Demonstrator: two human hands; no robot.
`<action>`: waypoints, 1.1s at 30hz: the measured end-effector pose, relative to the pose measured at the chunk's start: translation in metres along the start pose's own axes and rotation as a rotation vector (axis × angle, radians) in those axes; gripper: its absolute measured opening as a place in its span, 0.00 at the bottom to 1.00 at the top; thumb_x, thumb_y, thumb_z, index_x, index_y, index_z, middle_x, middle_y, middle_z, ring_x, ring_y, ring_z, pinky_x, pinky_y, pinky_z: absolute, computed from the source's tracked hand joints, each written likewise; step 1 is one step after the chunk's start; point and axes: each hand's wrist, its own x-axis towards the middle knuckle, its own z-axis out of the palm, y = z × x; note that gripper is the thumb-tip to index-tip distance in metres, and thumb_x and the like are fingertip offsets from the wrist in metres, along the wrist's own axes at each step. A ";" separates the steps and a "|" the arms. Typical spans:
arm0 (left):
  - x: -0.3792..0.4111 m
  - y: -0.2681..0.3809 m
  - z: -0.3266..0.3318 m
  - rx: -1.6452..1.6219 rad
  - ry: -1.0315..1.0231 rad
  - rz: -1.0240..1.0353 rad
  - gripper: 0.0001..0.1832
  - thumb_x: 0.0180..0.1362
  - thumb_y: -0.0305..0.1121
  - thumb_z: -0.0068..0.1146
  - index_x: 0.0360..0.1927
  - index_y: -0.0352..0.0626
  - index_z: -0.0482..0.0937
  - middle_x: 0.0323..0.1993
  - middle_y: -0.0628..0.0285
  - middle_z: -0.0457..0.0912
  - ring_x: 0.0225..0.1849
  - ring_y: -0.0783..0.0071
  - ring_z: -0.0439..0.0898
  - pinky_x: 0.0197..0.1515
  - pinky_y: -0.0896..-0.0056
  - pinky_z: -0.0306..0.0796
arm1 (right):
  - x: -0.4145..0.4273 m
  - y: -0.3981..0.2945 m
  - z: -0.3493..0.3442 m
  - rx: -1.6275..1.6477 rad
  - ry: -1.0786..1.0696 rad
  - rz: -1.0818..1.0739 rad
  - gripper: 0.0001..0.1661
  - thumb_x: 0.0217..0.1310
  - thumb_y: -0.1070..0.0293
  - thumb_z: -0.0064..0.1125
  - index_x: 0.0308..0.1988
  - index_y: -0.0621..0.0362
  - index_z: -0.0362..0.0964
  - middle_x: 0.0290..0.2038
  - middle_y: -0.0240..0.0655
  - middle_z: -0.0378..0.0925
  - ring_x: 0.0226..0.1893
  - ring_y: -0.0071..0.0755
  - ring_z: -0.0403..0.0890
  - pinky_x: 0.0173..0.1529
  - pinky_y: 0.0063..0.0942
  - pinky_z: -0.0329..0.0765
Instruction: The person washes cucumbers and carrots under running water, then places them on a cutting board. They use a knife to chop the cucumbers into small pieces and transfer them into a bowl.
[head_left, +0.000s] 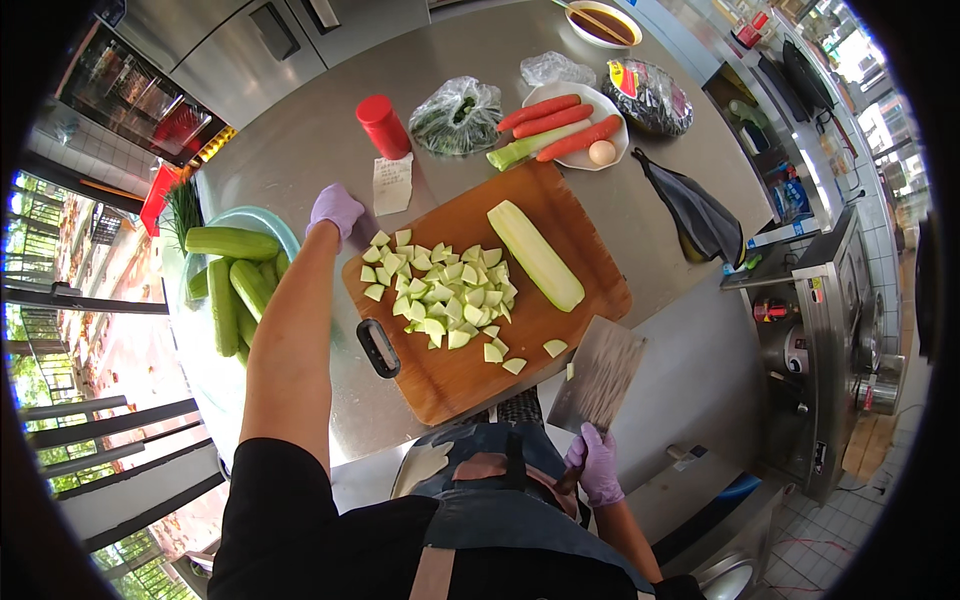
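Under a purple glove, my left hand (336, 213) rests by the upper left of the cutting board, its fingers hidden beneath the back of the hand. My right hand (598, 466), gloved too, grips the handle of a broad-bladed cleaver (600, 375) just off the board's near right corner. A small pale green piece clings to the blade. On the brown wooden cutting board (420, 386), a heap of cut pale green squash-like pieces (450, 292) covers the left half. To the right lies a long peeled piece of the vegetable (536, 255). A few loose cut pieces lie near the front edge.
A glass bowl (262, 217) of whole green vegetables stands left. Beyond the board are a red canister (383, 126), a paper slip (392, 184), bagged greens (457, 116), a plate (611, 161) with carrots and an egg, a dark cloth (690, 206) and a bowl of brown liquid (604, 22).
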 end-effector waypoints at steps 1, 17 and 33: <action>-0.003 0.000 -0.002 -0.033 -0.023 -0.023 0.16 0.49 0.30 0.60 0.42 0.35 0.84 0.44 0.41 0.83 0.49 0.43 0.81 0.52 0.55 0.77 | 0.001 0.002 -0.002 0.027 -0.029 0.000 0.08 0.70 0.64 0.52 0.35 0.49 0.62 0.18 0.26 0.62 0.14 0.24 0.63 0.20 0.28 0.64; -0.266 0.063 0.101 -0.141 0.455 0.838 0.17 0.52 0.34 0.59 0.46 0.44 0.78 0.44 0.56 0.74 0.53 0.52 0.72 0.62 0.41 0.60 | 0.011 0.002 0.054 -0.083 -0.161 0.071 0.07 0.69 0.66 0.54 0.38 0.53 0.63 0.20 0.28 0.66 0.14 0.23 0.66 0.19 0.26 0.65; -0.237 0.075 0.077 0.040 0.149 0.704 0.50 0.45 0.70 0.60 0.71 0.61 0.64 0.68 0.49 0.64 0.70 0.41 0.58 0.68 0.30 0.44 | 0.018 0.014 0.122 -0.299 -0.234 -0.095 0.09 0.71 0.65 0.51 0.38 0.60 0.69 0.21 0.31 0.73 0.15 0.27 0.74 0.20 0.25 0.71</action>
